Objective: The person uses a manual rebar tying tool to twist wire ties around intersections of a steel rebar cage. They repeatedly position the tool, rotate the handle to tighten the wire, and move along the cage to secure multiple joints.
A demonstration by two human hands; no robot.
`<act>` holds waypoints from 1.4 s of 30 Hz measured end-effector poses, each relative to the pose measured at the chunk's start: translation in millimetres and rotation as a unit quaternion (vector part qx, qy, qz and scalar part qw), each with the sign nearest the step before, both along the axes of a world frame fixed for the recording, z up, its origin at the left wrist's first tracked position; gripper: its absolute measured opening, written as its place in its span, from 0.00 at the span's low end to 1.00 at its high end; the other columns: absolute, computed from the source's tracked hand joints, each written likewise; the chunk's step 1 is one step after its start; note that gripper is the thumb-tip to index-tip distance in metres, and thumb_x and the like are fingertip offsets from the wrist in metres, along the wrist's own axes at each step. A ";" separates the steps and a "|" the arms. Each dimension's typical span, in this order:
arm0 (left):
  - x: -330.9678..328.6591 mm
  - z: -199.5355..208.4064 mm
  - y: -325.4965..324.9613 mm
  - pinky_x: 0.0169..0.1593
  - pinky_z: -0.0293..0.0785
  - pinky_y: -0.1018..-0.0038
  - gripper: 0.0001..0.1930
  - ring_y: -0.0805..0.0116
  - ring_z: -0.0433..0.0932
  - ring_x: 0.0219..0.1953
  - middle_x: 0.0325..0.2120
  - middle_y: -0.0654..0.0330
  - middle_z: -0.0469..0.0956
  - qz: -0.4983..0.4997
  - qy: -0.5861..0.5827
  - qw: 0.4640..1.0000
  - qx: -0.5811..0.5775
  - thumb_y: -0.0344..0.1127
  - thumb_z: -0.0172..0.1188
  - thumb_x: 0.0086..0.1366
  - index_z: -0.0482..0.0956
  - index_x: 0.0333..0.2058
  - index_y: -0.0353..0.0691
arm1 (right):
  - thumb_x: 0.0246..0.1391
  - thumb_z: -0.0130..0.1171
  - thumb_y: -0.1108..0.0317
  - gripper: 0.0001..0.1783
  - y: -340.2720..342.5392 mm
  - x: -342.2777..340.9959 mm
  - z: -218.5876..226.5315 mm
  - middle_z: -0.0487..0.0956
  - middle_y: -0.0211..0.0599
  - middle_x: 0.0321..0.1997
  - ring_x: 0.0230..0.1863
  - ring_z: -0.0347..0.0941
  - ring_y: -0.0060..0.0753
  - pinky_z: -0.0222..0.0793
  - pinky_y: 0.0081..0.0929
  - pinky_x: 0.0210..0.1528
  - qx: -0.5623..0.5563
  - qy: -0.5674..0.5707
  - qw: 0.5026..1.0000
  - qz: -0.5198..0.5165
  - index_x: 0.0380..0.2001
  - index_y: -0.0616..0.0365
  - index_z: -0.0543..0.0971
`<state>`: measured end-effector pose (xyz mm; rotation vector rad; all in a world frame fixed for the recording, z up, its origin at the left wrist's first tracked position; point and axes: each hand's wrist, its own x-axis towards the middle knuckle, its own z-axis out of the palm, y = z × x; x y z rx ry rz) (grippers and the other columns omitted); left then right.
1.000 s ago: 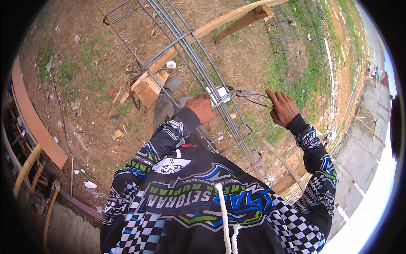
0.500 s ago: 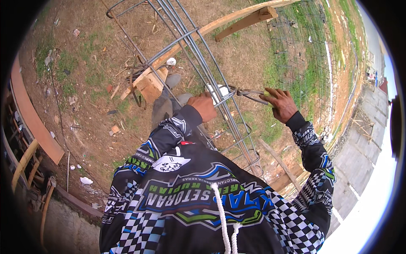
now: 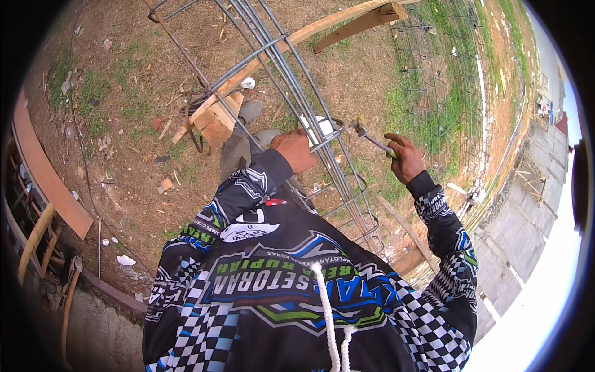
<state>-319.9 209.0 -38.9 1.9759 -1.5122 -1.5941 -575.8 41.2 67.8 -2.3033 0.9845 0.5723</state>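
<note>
A long rebar cage (image 3: 291, 80) of grey steel bars with square stirrups slants across the middle. My left hand (image 3: 295, 151) is closed at its left side, against a stirrup; its fingertips are partly hidden. To the right, my right hand (image 3: 406, 158) is wrapped round the yellow-green handle end of pincers (image 3: 375, 140). The metal head of the pincers points at the cage, a little apart from the stirrup corner. Between the bars beside my left hand shows a white thing (image 3: 318, 127) whose kind I cannot make out.
A wooden beam (image 3: 334, 22) crosses under the cage, with a timber block (image 3: 215, 121) near my shoes (image 3: 251, 111). Wire mesh or more cages (image 3: 434, 80) lie on the grass at right. A board (image 3: 49, 170) stands at far left; a plank (image 3: 406, 226) lies at lower right.
The pincers have moved off the stirrup corner and turned, their handles now together in my right hand. My right hand has closed and dropped slightly. My left hand stays at the cage.
</note>
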 end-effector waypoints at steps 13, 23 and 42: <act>42.6 45.3 -53.5 0.51 0.74 0.59 0.16 0.50 0.78 0.44 0.40 0.50 0.80 0.017 -0.028 0.869 -0.494 0.26 0.61 0.51 0.80 0.41 0.36 | 0.50 0.50 0.82 0.15 19.2 -45.9 77.9 0.49 0.55 0.74 0.74 0.45 0.62 0.39 0.71 0.71 -0.067 -0.682 0.663 -0.302 0.36 0.51 0.80; 18.7 -1.9 -121.8 0.49 0.74 0.57 0.25 0.49 0.78 0.46 0.41 0.51 0.79 -0.380 -0.022 0.887 -0.262 0.26 0.64 0.49 0.75 0.49 0.42 | 0.46 0.51 0.80 0.21 -6.7 -3.4 79.5 0.51 0.53 0.74 0.74 0.45 0.63 0.35 0.70 0.72 -0.020 -0.746 0.615 -0.253 0.42 0.51 0.82; 8.8 -13.9 -164.0 0.35 0.73 0.51 0.09 0.43 0.79 0.28 0.21 0.45 0.78 -0.580 -0.015 0.742 -0.337 0.32 0.60 0.43 0.75 0.25 0.36 | 0.45 0.55 0.66 0.13 156.8 3.6 20.2 0.80 0.53 0.31 0.39 0.77 0.58 0.71 0.49 0.44 0.124 -0.024 0.953 -0.276 0.34 0.61 0.79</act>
